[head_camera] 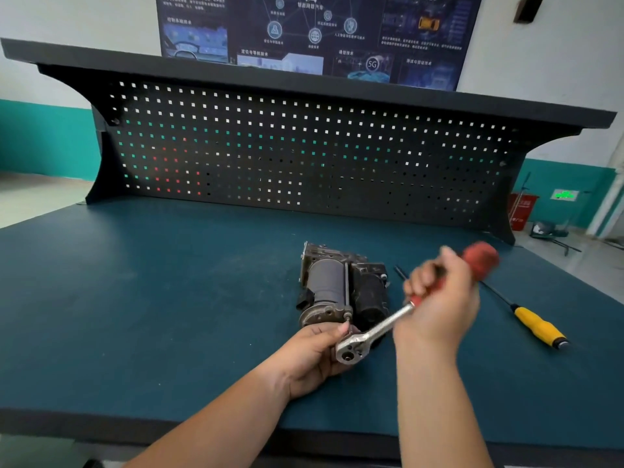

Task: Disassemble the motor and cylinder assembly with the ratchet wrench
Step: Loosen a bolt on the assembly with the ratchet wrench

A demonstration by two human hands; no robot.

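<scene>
The motor and cylinder assembly (341, 288), dark and grimy, lies on the blue-green bench top (169, 298) with its round end toward me. My right hand (439, 305) grips the red handle of the ratchet wrench (378, 331), whose steel shaft slants down to the left. The wrench head sits just in front of the assembly's near end. My left hand (314, 356) curls around the wrench head from the left, fingertips at the assembly's near corner. What lies under the head is hidden.
A yellow-handled screwdriver (537, 327) lies on the bench to the right, its black shaft pointing away toward the back left. A black perforated panel (304, 153) with a shelf on top closes off the back of the bench. The bench's front edge runs below my forearms.
</scene>
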